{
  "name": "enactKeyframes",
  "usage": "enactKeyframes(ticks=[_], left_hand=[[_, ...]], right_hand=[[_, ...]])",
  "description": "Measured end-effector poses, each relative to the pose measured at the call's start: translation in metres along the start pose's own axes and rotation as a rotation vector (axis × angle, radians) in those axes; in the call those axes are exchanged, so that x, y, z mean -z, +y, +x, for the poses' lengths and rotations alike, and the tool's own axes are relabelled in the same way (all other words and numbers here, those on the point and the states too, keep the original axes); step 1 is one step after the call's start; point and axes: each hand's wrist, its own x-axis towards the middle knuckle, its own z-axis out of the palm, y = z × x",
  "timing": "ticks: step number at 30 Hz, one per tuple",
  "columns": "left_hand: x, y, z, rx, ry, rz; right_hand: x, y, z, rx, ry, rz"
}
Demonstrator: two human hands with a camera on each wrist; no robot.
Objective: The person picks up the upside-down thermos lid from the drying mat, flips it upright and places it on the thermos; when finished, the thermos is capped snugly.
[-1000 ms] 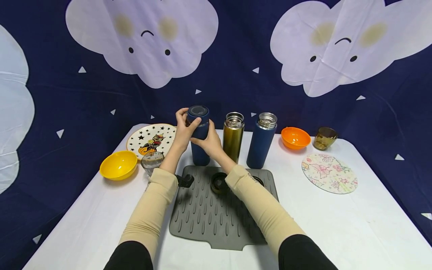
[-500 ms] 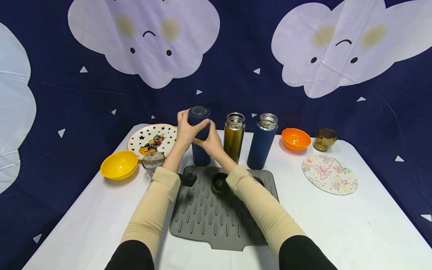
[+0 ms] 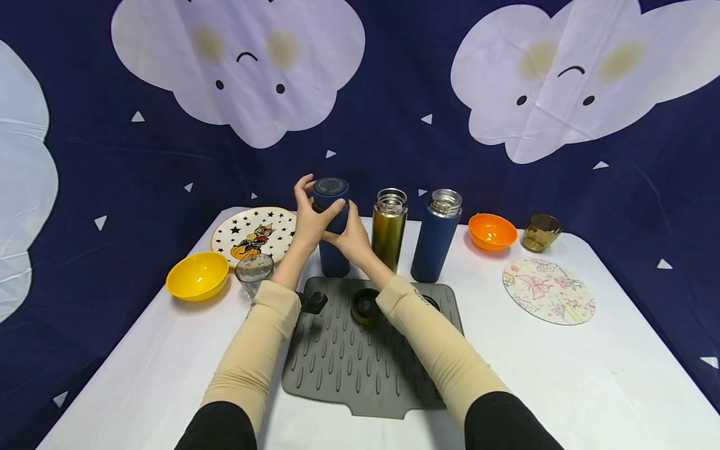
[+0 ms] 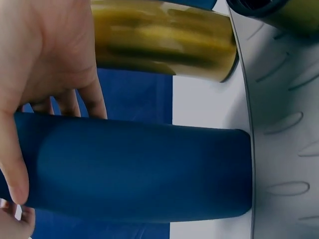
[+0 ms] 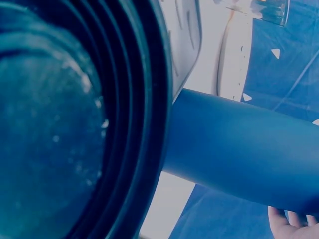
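Note:
A tall blue insulated bottle stands upright behind the grey mat, its dark round lid on top. My left hand is at the lid, thumb across its front low down and fingers at the left side, one fingertip standing a little off it. Lower down, my right hand grips the bottle's body, thumb in front and fingers on the right. In the left wrist view that right hand lies over the bottle. The right wrist view shows fingertips against the bottle.
An uncapped gold bottle and an uncapped blue bottle stand to the right. A dark lid lies on the grey mat. Left are a yellow bowl, glass and plate; right, an orange bowl.
My left thumb has shifted slightly round the lid, and the left fingers now stand more spread from its left side. My right hand and the bottle have stayed in place.

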Motion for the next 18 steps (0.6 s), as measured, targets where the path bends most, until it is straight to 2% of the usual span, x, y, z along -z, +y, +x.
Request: enactKeyframes(ticks=[4, 7, 12, 18], left_hand=[[-0.0023, 0.0004, 0.0011, -0.046, 0.05, 0.119], [-0.0014, -0.0019, 0.0007, -0.066, 0.051, 0.074], [0.0018, -0.0056, -0.0005, -0.076, -0.005, -0.016], [-0.0012, -0.0021, 0.0003, -0.053, 0.019, 0.117]], right_hand=[[0.0001, -0.0002, 0.0001, -0.003, -0.007, -0.014], [-0.0006, -0.0001, 0.0003, 0.014, -0.009, -0.008], [-0.0014, 0.0011, 0.0005, 0.025, -0.009, 0.006], [0.0, 0.0003, -0.0005, -0.003, -0.006, -0.027]])
